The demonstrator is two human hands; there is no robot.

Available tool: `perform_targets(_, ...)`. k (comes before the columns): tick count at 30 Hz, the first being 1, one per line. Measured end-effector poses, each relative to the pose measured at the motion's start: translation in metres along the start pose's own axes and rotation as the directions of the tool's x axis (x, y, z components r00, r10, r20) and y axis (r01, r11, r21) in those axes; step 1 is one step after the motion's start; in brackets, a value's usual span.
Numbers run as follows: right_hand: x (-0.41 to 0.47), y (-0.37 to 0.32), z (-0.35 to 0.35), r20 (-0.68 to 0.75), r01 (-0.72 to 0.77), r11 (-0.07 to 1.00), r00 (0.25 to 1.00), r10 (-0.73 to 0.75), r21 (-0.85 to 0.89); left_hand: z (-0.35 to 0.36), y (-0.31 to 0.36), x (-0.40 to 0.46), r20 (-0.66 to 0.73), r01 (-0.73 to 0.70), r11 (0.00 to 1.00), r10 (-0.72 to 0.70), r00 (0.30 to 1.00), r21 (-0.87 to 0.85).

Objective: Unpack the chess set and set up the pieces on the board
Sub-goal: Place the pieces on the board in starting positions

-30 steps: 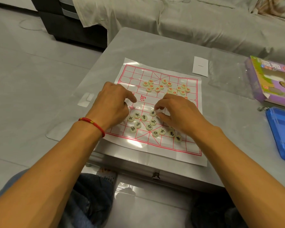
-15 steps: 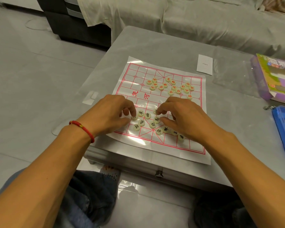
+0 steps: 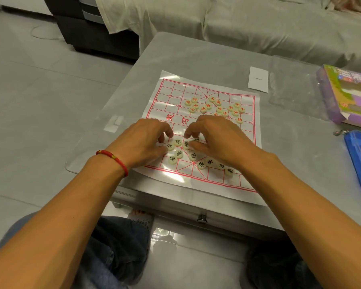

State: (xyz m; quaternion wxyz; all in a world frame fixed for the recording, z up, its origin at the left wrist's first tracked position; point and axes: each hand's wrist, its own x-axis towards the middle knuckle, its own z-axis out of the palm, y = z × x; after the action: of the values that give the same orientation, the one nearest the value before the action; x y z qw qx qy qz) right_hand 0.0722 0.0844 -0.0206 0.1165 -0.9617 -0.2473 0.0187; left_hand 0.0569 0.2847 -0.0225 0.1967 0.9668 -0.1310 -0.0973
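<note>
Where hands hover, cream discs point(image 3: 178, 154) bear black characters.

The room around me is evenly and rather dimly lit, grey and soft, with no hard shadows. Light from above glares off the glossy board point(image 3: 204, 184), white patches washing out its near edge and far left corner. The table point(image 3: 196, 51) has a dull sheen. My forearms throw only faint shade. The wide lens bends the edges, stretching my arms toward the corners. My fingers point(image 3: 191, 132) look slightly smeared; the characters on the pieces point(image 3: 214, 108) stay soft.
</note>
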Motion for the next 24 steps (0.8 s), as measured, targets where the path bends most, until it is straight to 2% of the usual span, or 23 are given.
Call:
perform_targets(7,0.030,-0.018,0.006,0.058,0.071,0.996,0.996,-0.068,-0.054,0.001,-0.004,0.003,-0.006,-0.020,1.000,0.020,1.000,0.024)
perform_targets(15,0.046,-0.012,0.008,0.066,-0.054,0.998,0.996,0.052,0.019,-0.008,-0.016,0.005,-0.012,0.048,0.998,-0.048,0.999,0.030)
perform_targets(19,0.054,-0.015,0.015,0.037,-0.072,0.996,0.997,0.071,0.042,-0.010,-0.020,0.005,-0.053,0.071,0.997,-0.070,0.996,0.012)
perform_targets(24,0.056,-0.013,0.012,0.022,-0.065,0.997,0.998,0.064,0.051,-0.011,-0.019,0.007,-0.040,0.076,0.997,-0.076,0.996,-0.002)
